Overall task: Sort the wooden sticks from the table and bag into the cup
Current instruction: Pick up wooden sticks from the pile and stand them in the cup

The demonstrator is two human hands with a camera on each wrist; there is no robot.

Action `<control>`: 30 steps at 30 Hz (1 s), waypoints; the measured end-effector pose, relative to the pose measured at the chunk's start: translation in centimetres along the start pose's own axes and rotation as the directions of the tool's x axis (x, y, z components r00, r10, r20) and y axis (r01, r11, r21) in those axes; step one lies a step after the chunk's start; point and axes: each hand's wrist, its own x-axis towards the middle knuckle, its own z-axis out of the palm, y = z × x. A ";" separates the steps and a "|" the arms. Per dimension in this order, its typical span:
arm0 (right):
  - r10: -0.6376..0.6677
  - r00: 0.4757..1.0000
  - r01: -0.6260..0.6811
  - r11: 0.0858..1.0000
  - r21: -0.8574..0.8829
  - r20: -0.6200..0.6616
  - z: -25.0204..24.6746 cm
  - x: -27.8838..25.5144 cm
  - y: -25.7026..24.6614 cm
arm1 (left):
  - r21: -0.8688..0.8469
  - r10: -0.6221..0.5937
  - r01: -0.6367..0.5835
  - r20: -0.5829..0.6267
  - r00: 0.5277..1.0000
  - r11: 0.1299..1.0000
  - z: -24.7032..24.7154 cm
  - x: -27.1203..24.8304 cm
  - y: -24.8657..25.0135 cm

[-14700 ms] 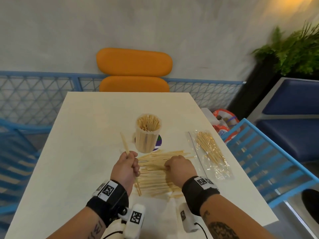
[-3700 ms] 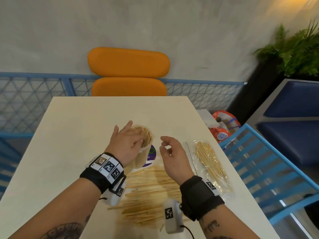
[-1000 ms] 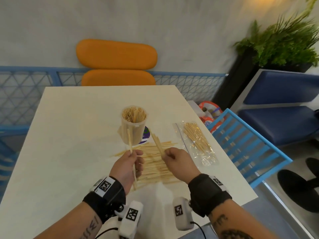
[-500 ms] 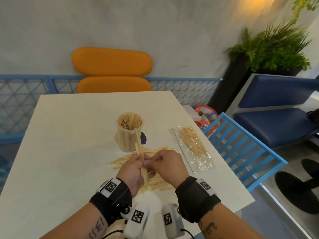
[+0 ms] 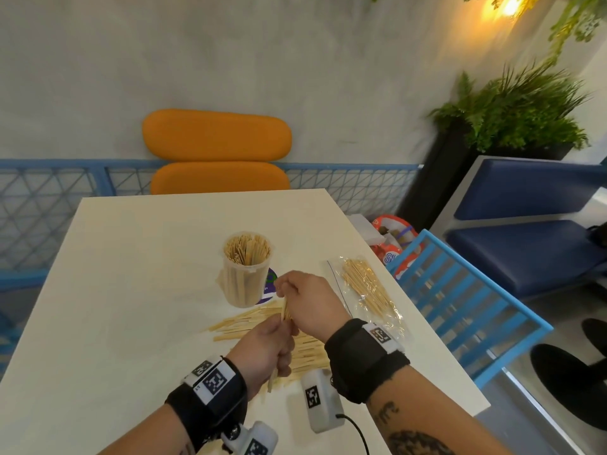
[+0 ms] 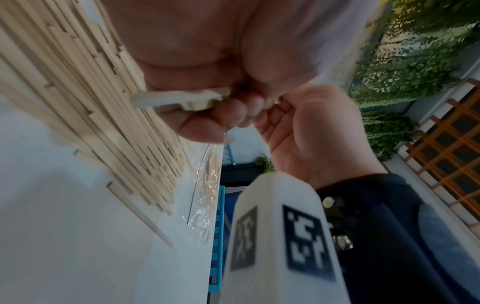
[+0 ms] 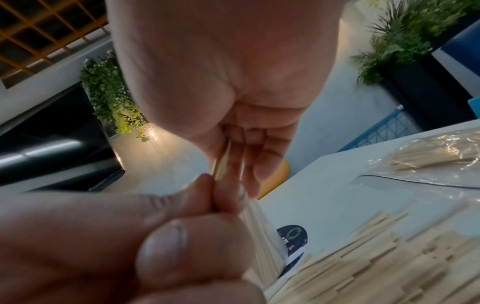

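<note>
Cream table [image 5: 131, 290], bearing: loose pile of wooden sticks [image 5: 243, 323] at near centre; clear bag [image 5: 368, 290] of sticks to its right; clear cup [image 5: 246, 274], upright, packed with sticks, just behind pile. Left hand [image 5: 266, 349] and right hand [image 5: 312, 303], fingers curled, together gripping small stick bundle [image 5: 285, 311] above pile.

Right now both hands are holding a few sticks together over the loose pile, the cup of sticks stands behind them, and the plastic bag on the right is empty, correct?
Not quite: the plastic bag is not empty; the head view shows sticks inside it. The rest holds: left hand and right hand hold sticks over the loose pile, with the cup behind them.
</note>
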 end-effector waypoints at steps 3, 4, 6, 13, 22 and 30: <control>0.019 0.997 -0.031 0.989 0.142 0.079 0.1 -0.1 0.3 | -0.007 0.011 -0.011 -0.016 1.000 1.000 0.2 0.2 0.4; 0.024 0.997 -0.039 0.980 0.197 0.078 0.0 -0.2 0.5 | -0.015 0.015 -0.016 -0.018 1.000 1.000 0.3 0.3 0.4; 0.015 0.997 -0.035 0.963 0.267 0.074 -0.3 -0.3 0.7 | -0.045 0.030 -0.031 -0.016 0.999 0.998 0.3 0.7 0.4; 0.099 0.995 -0.089 0.766 0.637 0.019 1.2 -2.1 1.5 | -0.133 0.191 -0.217 -0.186 0.964 0.967 -0.1 2.4 2.1; 0.028 0.962 -0.181 0.812 0.555 0.272 2.5 -3.1 2.4 | -0.195 0.259 -0.348 -0.372 0.891 0.917 0.2 3.2 3.8; -0.010 0.939 -0.214 0.765 0.608 0.343 2.2 -3.2 2.9 | 0.043 0.337 -0.340 -0.299 0.893 0.939 0.2 3.7 3.9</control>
